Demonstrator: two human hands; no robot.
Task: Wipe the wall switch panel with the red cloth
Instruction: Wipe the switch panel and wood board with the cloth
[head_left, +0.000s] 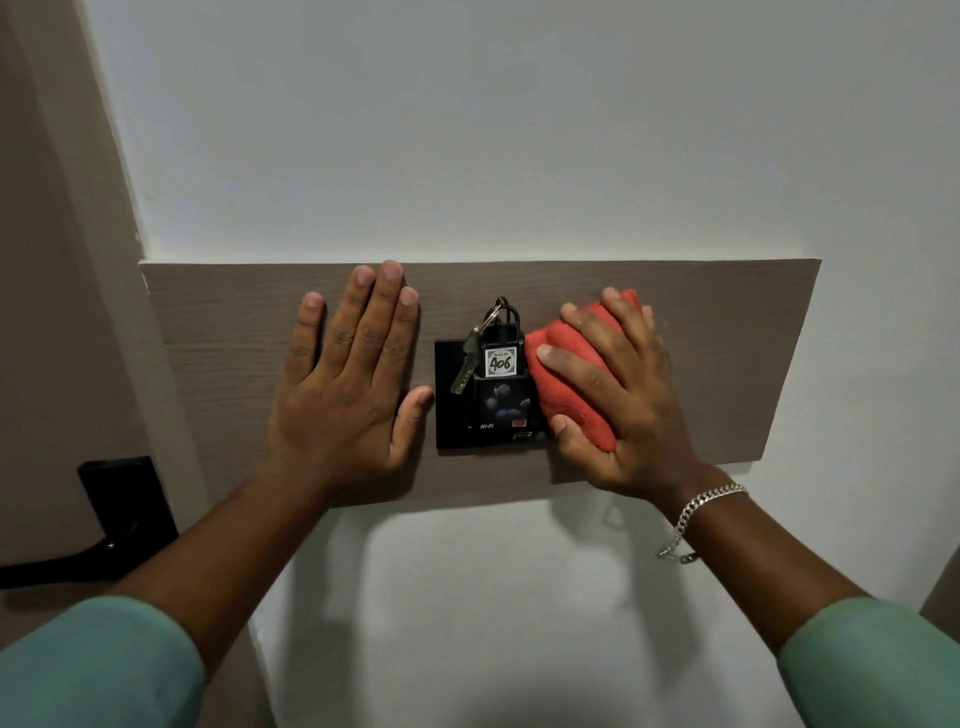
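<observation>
A black switch panel (449, 421) is set in a grey-brown wooden board (727, 338) on the wall. A black key tag marked 406 (501, 362) with a metal key (465, 370) hangs in front of the panel. My right hand (618, 395) is shut on a bunched red cloth (563, 384) and presses it against the panel's right edge, hiding that side. My left hand (345, 384) lies flat on the board just left of the panel, fingers spread, thumb tip near the panel's left edge.
White wall (493, 130) surrounds the board. At the far left is a door with a black lever handle (109, 525) on a black plate. A silver chain bracelet (696, 514) hangs on my right wrist.
</observation>
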